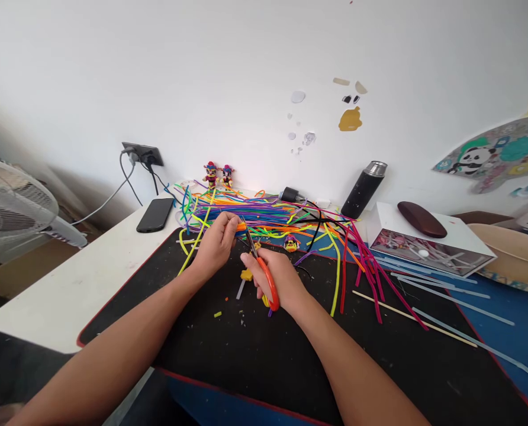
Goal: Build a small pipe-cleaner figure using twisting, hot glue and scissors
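My right hand is closed round the orange-handled scissors, whose blades point up and left. A short orange strip is pinched between the fingers of my left hand, right beside the blades. Whether the blades touch it I cannot tell. Under the hands, on the black mat, a small yellow piece lies with a pale stick below it. A small figure head rests beyond my right hand. A green-yellow scrap lies nearer to me.
Bundled coloured pipe cleaners spread along the wall. Two small figures stand behind them. A phone lies left; a black thermos stands right, near a white box. A wooden stick and translucent glue sticks lie right.
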Demonstrator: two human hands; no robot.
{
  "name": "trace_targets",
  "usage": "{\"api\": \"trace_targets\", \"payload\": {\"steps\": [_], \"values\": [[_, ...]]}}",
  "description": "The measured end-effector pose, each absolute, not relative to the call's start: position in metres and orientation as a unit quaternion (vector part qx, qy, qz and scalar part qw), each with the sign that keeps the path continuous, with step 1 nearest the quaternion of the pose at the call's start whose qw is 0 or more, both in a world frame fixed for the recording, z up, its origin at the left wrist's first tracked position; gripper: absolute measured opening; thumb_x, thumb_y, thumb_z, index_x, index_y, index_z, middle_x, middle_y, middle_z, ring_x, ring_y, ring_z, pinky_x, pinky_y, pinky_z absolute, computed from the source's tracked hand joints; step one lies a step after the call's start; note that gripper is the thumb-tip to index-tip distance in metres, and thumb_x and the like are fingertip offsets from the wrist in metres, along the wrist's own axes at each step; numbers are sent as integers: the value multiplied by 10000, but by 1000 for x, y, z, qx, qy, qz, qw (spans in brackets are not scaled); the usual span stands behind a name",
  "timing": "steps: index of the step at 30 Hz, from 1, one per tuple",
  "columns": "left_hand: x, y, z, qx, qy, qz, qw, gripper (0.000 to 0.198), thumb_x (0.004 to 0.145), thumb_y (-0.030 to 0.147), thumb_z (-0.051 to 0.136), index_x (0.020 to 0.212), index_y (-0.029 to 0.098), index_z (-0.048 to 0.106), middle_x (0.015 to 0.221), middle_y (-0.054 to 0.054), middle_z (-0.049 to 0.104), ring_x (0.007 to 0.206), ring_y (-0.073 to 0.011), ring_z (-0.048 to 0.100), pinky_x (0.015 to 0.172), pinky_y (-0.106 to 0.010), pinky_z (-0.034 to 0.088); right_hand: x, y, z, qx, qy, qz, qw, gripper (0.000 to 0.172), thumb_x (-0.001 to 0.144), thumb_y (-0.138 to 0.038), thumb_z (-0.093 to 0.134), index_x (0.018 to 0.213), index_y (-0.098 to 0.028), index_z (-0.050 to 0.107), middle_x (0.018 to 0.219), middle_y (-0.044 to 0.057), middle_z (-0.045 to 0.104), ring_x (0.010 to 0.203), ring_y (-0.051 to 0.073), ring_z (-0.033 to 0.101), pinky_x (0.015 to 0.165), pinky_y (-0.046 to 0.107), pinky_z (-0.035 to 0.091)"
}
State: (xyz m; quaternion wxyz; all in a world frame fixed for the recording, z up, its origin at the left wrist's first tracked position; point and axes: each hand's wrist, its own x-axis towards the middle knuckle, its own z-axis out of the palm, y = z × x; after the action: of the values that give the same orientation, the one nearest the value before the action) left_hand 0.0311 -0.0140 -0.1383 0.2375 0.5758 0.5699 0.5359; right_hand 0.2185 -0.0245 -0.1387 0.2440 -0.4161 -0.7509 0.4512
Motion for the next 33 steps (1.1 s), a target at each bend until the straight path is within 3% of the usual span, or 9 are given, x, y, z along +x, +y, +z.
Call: {"api": "trace_targets", "payload": {"steps": [9, 13, 18, 33], "values": [[28, -14, -137, 579, 581, 525, 227, 275, 1056, 492, 447, 975, 250, 548, 725, 15, 513, 562, -159, 495, 501, -271, 411, 218, -30, -127, -420, -761, 436, 232, 502, 971, -711, 591, 888, -218, 636, 624, -3, 693, 598, 166, 726, 621, 232, 505], [27, -14, -136, 581, 578, 524, 232, 276, 1057, 492, 444, 975, 250, 550, 732, 11, 520, 569, -160, 504, 508, -270, 423, 216, -30, -129, -426, -739, 468, 232, 516, 952, -735, 596, 916, -221, 633, 630, -7, 686, 537, 159, 700, 554, 228, 493], [29, -15, -134, 579, 577, 526, 233, 286, 1054, 497, 443, 974, 245, 552, 735, 12, 521, 565, -156, 495, 517, -273, 439, 218, -30, -128, -430, -708, 508, 237, 541, 959, -748, 557, 780, -241, 496, 529, -55, 569, 361, 126, 559, 403, 221, 405], [25, -15, -132, 619, 595, 477, 188, 296, 1061, 475, 420, 996, 235, 581, 752, -1, 587, 605, -173, 532, 569, -285, 442, 214, -29, -134, -457, -754, 412, 231, 485, 1048, -596, 511, 727, -232, 504, 555, -18, 569, 458, 147, 611, 495, 239, 359]]}}
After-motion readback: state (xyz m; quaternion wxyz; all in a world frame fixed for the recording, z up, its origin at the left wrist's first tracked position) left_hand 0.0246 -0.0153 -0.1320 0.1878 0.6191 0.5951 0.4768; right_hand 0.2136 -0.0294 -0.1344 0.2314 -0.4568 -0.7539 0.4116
